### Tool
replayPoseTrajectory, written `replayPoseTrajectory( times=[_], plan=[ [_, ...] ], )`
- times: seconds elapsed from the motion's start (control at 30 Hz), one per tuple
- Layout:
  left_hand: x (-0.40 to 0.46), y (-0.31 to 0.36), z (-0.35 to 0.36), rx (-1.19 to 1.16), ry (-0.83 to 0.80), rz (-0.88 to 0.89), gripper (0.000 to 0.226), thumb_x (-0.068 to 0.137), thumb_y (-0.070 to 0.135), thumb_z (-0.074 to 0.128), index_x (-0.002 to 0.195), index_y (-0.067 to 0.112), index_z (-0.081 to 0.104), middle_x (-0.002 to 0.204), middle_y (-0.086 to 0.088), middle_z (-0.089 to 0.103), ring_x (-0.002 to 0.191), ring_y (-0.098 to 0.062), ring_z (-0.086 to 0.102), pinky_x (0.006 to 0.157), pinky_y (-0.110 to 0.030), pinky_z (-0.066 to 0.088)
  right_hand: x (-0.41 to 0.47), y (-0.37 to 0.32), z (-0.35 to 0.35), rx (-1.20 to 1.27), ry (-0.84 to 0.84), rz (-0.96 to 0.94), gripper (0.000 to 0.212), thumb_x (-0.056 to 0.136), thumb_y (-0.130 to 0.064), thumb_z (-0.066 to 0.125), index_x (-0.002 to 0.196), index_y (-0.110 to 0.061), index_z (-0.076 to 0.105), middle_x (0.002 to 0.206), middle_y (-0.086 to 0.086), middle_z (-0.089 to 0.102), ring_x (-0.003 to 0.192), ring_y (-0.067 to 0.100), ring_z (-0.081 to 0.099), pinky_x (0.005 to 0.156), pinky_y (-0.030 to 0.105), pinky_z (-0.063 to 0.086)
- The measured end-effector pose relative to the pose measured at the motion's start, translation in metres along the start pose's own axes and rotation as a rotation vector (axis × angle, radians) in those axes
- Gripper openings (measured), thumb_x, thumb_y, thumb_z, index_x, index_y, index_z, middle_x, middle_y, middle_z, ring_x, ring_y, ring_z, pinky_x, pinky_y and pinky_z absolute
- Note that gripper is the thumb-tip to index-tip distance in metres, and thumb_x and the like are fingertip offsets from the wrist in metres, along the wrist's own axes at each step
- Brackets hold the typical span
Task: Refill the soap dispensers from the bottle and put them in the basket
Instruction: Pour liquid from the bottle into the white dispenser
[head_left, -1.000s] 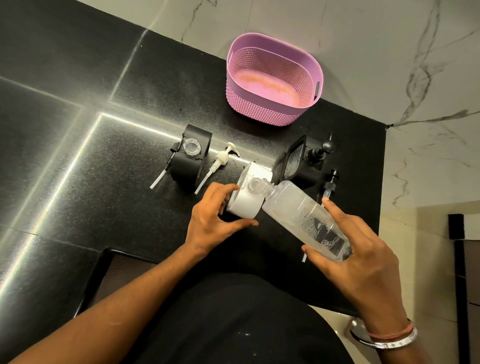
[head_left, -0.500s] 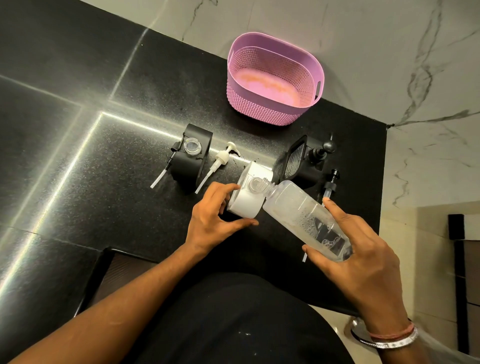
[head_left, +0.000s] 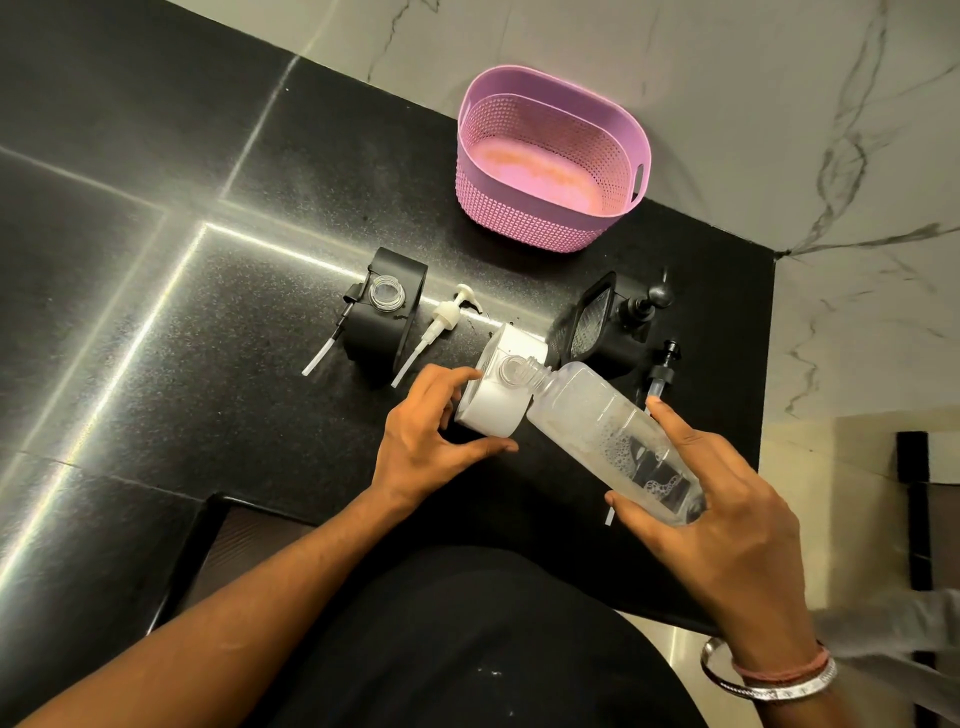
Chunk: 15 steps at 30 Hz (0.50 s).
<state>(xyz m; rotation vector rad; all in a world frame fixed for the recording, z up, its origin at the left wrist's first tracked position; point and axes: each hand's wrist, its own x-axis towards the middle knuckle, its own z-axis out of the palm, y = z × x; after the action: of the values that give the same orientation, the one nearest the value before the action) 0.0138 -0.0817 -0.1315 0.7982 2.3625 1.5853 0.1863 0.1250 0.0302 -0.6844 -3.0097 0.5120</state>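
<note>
Clear plastic bottle (head_left: 613, 431), tilted, gripped by right hand (head_left: 727, 519); neck meets white dispenser (head_left: 501, 395) mouth. Left hand (head_left: 426, 436) steadies dispenser on black surface (head_left: 208, 312). Basket (head_left: 550, 166) well apart. Risk: necks slip out of line, soap spills.

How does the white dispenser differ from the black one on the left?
The white dispenser is gripped by the left hand, with the bottle tipped into its neck; the black dispenser stands untouched. Both have open necks, pumps removed.
</note>
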Motion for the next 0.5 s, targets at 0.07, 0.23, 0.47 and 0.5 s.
replayPoseTrajectory(
  times=[0.07, 0.23, 0.47, 0.5],
  plan=[
    [0.0002, 0.0009, -0.0002, -0.005, 0.005, -0.007, 0.084, 0.072, 0.067, 0.088, 0.133, 0.017, 0.061, 0.109, 0.009, 0.054, 0.085, -0.012, 0.055, 0.067, -0.026, 0.052, -0.0002, -0.0006, -0.0003, -0.003, -0.003, 0.002, 0.099, 0.072, -0.048, 0.088, 0.158, -0.030, 0.043, 0.120, -0.003, 0.065, 0.099, 0.008, 0.062, 0.064, 0.010, 0.049],
    [-0.0014, 0.0000, -0.0004, -0.047, 0.036, -0.060, 0.104, 0.063, 0.066, 0.094, 0.143, 0.017, 0.050, 0.106, 0.007, 0.054, 0.079, -0.018, 0.054, 0.068, -0.027, 0.053, -0.0001, 0.0003, 0.0000, -0.001, -0.008, 0.008, 0.098, 0.073, -0.049, 0.087, 0.158, -0.030, 0.043, 0.120, -0.004, 0.065, 0.099, 0.006, 0.062, 0.065, 0.008, 0.048],
    [-0.0014, -0.0019, -0.0017, -0.050, 0.032, -0.028, 0.109, 0.062, 0.066, 0.095, 0.146, 0.013, 0.048, 0.110, 0.006, 0.055, 0.084, -0.017, 0.057, 0.071, -0.025, 0.053, 0.0001, 0.0011, -0.0004, -0.009, -0.008, 0.006, 0.098, 0.073, -0.050, 0.087, 0.158, -0.030, 0.043, 0.119, -0.003, 0.065, 0.098, 0.007, 0.062, 0.065, 0.007, 0.046],
    [-0.0012, -0.0017, -0.0017, -0.046, 0.032, -0.026, 0.108, 0.063, 0.065, 0.096, 0.145, 0.013, 0.050, 0.109, 0.006, 0.055, 0.083, -0.018, 0.056, 0.071, -0.025, 0.053, 0.0000, 0.0012, -0.0003, -0.011, -0.007, 0.005, 0.098, 0.073, -0.050, 0.087, 0.158, -0.030, 0.043, 0.119, -0.003, 0.065, 0.097, 0.007, 0.062, 0.065, 0.006, 0.046]
  ],
)
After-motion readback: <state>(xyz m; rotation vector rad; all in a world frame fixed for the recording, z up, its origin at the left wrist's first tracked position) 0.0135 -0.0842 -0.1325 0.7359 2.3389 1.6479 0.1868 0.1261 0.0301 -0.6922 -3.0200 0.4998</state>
